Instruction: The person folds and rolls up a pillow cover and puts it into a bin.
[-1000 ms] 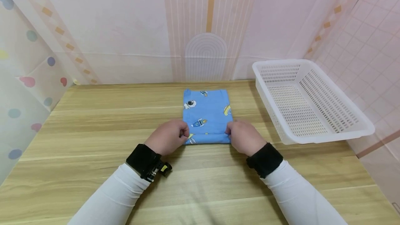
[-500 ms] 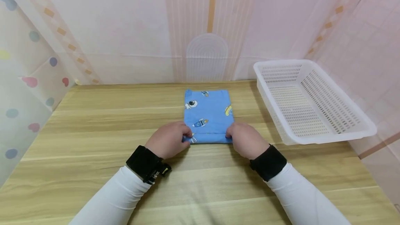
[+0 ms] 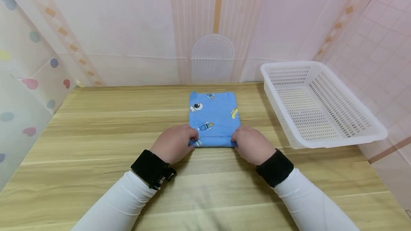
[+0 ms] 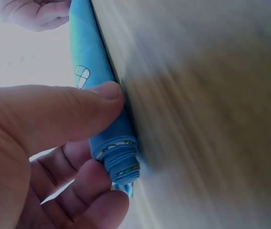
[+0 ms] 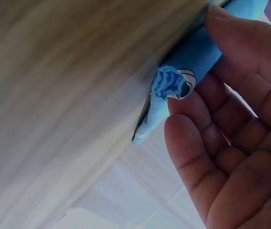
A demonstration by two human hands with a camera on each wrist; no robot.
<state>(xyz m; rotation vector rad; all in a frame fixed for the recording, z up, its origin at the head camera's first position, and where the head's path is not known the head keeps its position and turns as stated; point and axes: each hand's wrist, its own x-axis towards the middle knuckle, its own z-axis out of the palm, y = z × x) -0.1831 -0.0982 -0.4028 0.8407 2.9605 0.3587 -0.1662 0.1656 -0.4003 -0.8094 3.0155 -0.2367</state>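
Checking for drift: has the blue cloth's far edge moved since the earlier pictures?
No; the far edge of the blue cloth shows no shift against the small arch on the wall.

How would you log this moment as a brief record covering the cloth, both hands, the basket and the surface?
Item: blue cloth, space print, near end rolled, rest flat
Left hand: pinches the roll's left end
Right hand: pinches the roll's right end
Container: white perforated basket, right of the cloth, apart from it
Surface: wood-grain table
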